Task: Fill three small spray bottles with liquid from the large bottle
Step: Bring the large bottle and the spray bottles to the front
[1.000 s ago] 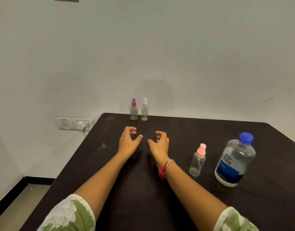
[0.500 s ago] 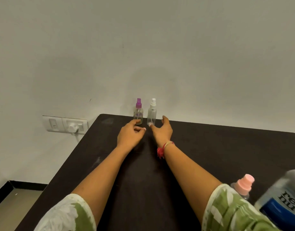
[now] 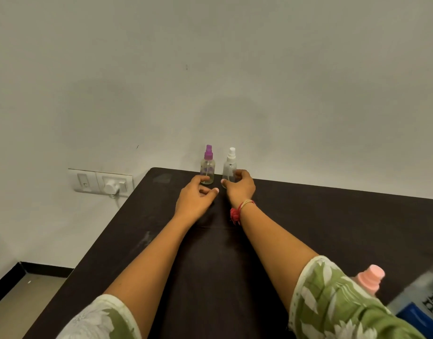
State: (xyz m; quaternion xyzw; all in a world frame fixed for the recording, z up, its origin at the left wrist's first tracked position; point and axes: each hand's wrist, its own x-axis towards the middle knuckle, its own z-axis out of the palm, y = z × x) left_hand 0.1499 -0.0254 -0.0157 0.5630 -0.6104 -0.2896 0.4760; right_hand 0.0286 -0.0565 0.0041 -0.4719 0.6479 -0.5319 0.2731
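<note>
Two small clear spray bottles stand at the far edge of the dark table [image 3: 320,216], against the wall: a purple-capped bottle [image 3: 207,165] and, right of it, a white-capped bottle [image 3: 230,162]. My right hand [image 3: 239,188] curls its fingers and thumb round the lower part of the white-capped bottle. My left hand [image 3: 195,198] reaches up to the purple-capped bottle, its index finger touching the bottle's base and its thumb apart from it. A pink-capped spray bottle [image 3: 372,277] and the large bottle [image 3: 423,299] with its blue label sit at the bottom right, partly hidden by my sleeve and the frame edge.
A white wall rises directly behind the table. A switch and socket plate [image 3: 100,183] with a white plug and cord is on the wall left of the table's far corner. The floor shows at the lower left.
Both hands have stretched forward from the middle of the table to the two far bottles. My right hand has closed round the white-capped bottle; my left index finger has reached the purple-capped one.
</note>
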